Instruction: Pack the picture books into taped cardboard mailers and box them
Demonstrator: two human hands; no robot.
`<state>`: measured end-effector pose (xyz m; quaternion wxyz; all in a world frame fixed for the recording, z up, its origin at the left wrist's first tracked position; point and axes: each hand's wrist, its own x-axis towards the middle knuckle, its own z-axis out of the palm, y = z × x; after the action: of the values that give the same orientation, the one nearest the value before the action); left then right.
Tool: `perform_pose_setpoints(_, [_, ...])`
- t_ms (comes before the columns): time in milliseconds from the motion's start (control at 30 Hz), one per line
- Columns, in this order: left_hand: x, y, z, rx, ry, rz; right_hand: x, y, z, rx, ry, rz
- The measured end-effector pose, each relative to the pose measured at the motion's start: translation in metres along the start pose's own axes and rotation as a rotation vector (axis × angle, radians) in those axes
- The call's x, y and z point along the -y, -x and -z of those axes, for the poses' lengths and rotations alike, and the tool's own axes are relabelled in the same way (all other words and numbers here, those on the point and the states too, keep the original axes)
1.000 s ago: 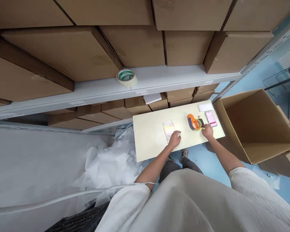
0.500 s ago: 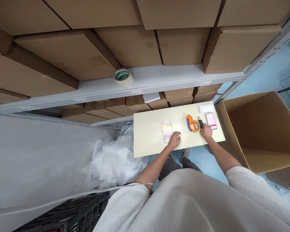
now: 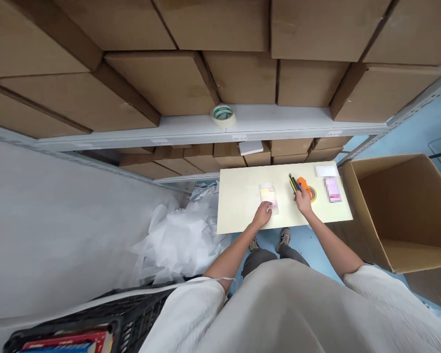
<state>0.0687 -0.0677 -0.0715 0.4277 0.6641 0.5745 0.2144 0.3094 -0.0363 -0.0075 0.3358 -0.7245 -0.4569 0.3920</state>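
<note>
On the cream board point(image 3: 238, 201) a clear packet with a pink and yellow print point(image 3: 267, 194) lies flat. Its lower part is under the fingertips of my left hand point(image 3: 262, 214), which are loosely curled with a gap at the thumb. Closed around a black-and-yellow cutter point(image 3: 293, 184) is my right hand point(image 3: 303, 200), raised over the board with the tool pointing up and left. Just beyond that hand sits an orange tape dispenser point(image 3: 304, 184) with tape rolls, partly covered by the hand. A phone with a pink screen point(image 3: 332, 189) lies farther right.
A white card point(image 3: 326, 171) lies above the phone. Cardboard boxes point(image 3: 242, 78) fill the shelf, with a tape roll point(image 3: 223, 115) at its edge. An open carton point(image 3: 407, 196) stands right. White wrapping point(image 3: 180, 235) and a black crate point(image 3: 132, 318) are left.
My right hand has moved left from beside the phone, carrying the cutter across the dispenser. My left hand has shifted onto the packet's lower part. The camera view has turned left.
</note>
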Motion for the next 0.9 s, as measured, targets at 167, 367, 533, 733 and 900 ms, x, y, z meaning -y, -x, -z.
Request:
perform_pose_setpoints(167, [0.05,0.034,0.043,-0.039,-0.003,0.067,0.009,0.052,-0.087,0.219,0.02,0.013])
perform_pose_setpoints(367, [0.106,0.062,0.088,-0.069,-0.043,0.103,0.018,0.078,-0.15,0.161,0.187,0.053])
perform_pose_setpoints(533, [0.129,0.07,0.11,0.002,-0.171,0.175,0.026,0.072,-0.185,0.062,0.29,-0.006])
perform_pose_setpoints(733, [0.138,0.057,0.123,0.087,-0.281,0.179,0.042,0.049,-0.217,0.039,0.316,-0.033])
perform_pose_setpoints(900, [0.145,0.049,0.122,0.148,-0.353,0.154,0.051,0.033,-0.226,0.055,0.405,-0.022])
